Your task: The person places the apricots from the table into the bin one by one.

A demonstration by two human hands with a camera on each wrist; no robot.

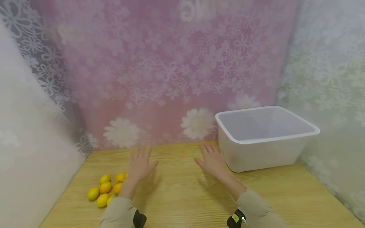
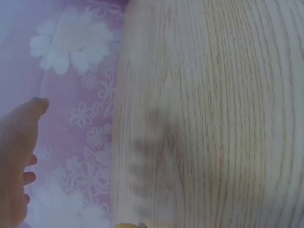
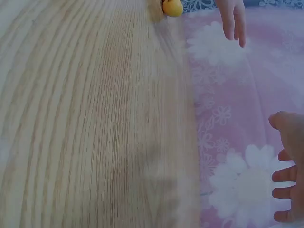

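Both hands are held out over the wooden table (image 1: pixel 176 196), fingers straight and thumbs turned inward, with nothing in them. My left hand (image 1: pixel 139 166) is just right of several yellow lemon-like fruits (image 1: pixel 105 187), and its forearm hides part of that group. My right hand (image 1: pixel 212 161) lies beside the left wall of a white plastic bin (image 1: pixel 256 155), overlapping its edge in the head view. Shadows of the hands fall on the wood below. In the right wrist view, a yellow fruit (image 3: pixel 173 7) and the left hand (image 3: pixel 232 19) appear at the top.
The bin stands upright at the back right, its open top facing up. A pink flowered curtain (image 1: pixel 159 79) hangs right behind the table's far edge. Pale flowered sheets close off the left (image 1: pixel 34 142) and right (image 1: pixel 328 104) sides.
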